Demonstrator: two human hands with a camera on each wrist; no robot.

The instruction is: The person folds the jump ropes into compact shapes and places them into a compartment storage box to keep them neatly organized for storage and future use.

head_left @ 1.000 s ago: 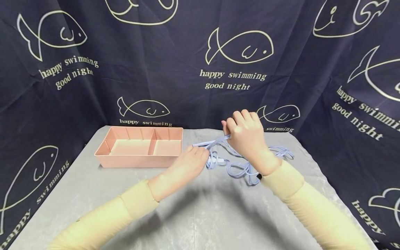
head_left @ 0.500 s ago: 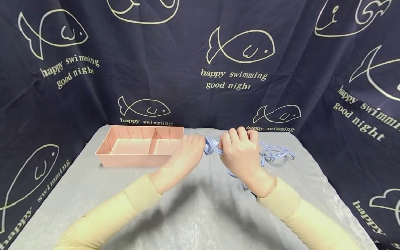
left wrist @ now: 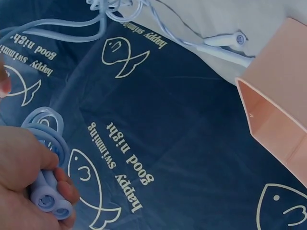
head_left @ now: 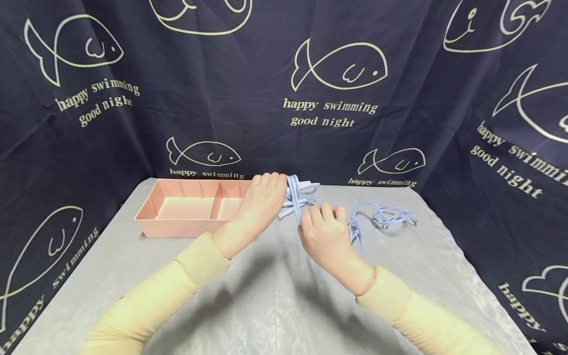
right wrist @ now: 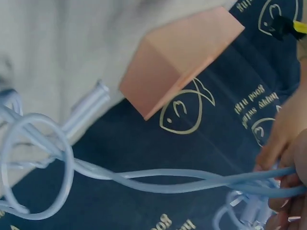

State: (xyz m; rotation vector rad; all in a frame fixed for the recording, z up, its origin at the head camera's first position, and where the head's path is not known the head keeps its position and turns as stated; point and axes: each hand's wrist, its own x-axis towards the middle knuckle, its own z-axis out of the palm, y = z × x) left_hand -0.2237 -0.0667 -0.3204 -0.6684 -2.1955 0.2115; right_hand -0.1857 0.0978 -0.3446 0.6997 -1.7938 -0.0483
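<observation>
Near the back of the table, my left hand (head_left: 261, 199) grips a coiled bundle of light-blue cord (head_left: 294, 193). In the left wrist view, two pale tube-shaped cord ends (left wrist: 49, 200) stick out side by side from under those fingers. To the right and slightly lower, my right hand (head_left: 326, 230) has its fingers curled round the cord strands that run off the bundle. The right wrist view shows a doubled, twisted length of cord (right wrist: 187, 179) running into that hand. A loose cord end with a pale tube (right wrist: 87, 108) hangs farther off.
A pink two-compartment box (head_left: 177, 228) stands at the back left, its right end partly behind my left arm. More light-blue cord lies in a loose tangle (head_left: 395, 217) on the grey table (head_left: 284, 305) at right. Dark fish-print cloth (head_left: 248, 98) hangs behind.
My right hand came down and closer to the left, then lower toward me, drawing cord round the bundle. My left hand rose slightly with the bundle. The box stayed still.
</observation>
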